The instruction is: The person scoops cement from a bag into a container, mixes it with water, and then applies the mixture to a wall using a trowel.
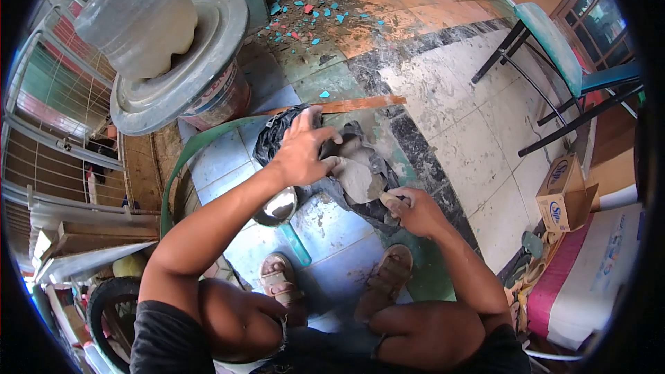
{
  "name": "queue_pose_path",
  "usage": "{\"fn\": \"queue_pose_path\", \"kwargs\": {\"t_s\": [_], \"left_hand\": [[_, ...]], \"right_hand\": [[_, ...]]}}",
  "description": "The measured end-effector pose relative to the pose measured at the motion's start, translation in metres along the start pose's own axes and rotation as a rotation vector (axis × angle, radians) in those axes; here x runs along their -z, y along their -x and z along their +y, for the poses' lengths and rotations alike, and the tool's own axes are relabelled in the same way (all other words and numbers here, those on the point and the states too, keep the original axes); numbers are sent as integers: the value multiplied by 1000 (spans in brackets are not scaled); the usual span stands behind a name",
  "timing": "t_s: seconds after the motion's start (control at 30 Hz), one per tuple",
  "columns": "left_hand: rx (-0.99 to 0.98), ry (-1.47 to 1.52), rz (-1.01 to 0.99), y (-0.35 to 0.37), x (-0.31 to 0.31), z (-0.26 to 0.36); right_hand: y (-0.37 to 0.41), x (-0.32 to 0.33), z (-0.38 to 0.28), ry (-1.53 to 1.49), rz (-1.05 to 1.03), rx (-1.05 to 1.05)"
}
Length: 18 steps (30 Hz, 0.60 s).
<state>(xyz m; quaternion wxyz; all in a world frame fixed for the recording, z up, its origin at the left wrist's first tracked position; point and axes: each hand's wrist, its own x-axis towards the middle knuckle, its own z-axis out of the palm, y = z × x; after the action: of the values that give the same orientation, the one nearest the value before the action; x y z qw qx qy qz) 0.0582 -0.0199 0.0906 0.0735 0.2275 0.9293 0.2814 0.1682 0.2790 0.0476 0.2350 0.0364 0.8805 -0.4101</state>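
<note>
A black plastic bag (pixel 273 135) lies opened out on the tiled floor before me, with grey powder (pixel 357 174) heaped in it. My left hand (pixel 301 151) is over the bag's left side, its fingers spread and slightly curled, thumb close to the powder. At the bag's right edge, my right hand (pixel 415 212) is closed with thumb against fingers, gripping the black plastic. Between my left forearm and the bag rests a tool with a shiny, rounded metal head and a teal handle (pixel 296 244); part of its head is hidden by the arm.
A bucket (pixel 218 100) with a wide grey lid (pixel 228 34) carries a cut plastic container (pixel 142 24) at upper left. Rubble with teal chips (pixel 315 17) lies farther ahead. A chair (pixel 554 45) and cardboard box (pixel 562 197) stand right. A wooden strip (pixel 353 105) lies beyond the bag.
</note>
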Motion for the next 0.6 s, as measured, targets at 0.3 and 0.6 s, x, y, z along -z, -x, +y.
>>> {"fn": "queue_pose_path", "kwargs": {"t_s": [0.3, 0.6], "left_hand": [[673, 950, -999, 131, -31, -64], [969, 1617, -348, 193, -140, -79]], "right_hand": [[19, 11, -15, -90, -9, -45], [32, 16, -26, -94, -26, -83]]}}
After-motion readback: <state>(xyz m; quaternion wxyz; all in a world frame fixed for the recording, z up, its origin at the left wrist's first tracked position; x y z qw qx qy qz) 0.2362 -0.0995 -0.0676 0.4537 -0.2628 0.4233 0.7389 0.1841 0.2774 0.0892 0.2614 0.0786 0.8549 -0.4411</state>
